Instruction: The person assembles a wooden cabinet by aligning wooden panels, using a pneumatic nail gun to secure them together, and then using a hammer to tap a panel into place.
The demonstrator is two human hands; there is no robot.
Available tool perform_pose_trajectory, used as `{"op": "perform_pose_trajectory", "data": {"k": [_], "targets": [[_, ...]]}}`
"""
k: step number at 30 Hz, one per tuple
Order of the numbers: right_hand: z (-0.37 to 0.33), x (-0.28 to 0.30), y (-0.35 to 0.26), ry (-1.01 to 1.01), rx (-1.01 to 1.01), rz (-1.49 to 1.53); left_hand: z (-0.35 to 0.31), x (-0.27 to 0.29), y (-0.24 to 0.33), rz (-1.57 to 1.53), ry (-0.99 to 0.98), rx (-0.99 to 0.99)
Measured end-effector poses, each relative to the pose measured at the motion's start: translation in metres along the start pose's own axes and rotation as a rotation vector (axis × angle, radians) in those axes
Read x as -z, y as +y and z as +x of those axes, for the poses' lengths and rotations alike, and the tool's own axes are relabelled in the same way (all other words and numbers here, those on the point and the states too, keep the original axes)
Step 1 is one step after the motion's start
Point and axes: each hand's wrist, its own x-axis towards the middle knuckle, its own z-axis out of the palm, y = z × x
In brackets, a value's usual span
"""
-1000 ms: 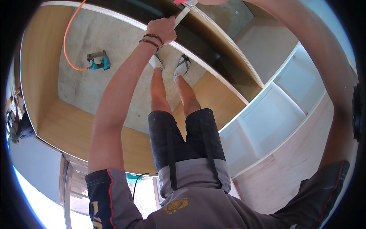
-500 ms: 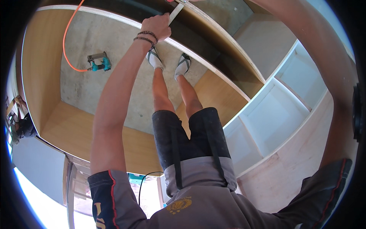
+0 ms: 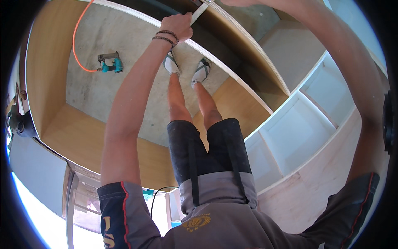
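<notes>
My left hand, with two beaded bracelets at its wrist, is closed at the near end of a short pale strip of wood. That strip spans the dark gap between two long panel edges of a wooden cabinet frame. The hand rests against the nearer pale panel edge. At the top border my right hand is near the farther panel edge; most of it is cut off and its fingers cannot be made out.
On the concrete floor inside the frame lies a teal nail gun with an orange hose. White compartments stand at the right. Wood panels enclose the left side. Another person is partly visible at the far left.
The view has shifted slightly, so the frame and nail gun sit a little differently. My left hand stays at the strip; my right hand has come slightly more into view at the top.
</notes>
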Motion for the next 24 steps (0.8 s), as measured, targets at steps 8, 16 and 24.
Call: {"op": "perform_pose_trajectory", "data": {"k": [8,16,24], "targets": [[-0.093,-0.083,-0.005,0.654,-0.131,0.604,-0.039,-0.014,-0.023,0.060,0.465,-0.130],[-0.147,-0.204,-0.080,0.431,-0.569,1.320,-0.097,-0.015,-0.049,0.118,0.502,-0.318],[-0.118,-0.235,-0.130,0.393,-0.464,1.272,-0.110,-0.036,-0.026,0.261,0.541,-0.188]]}}
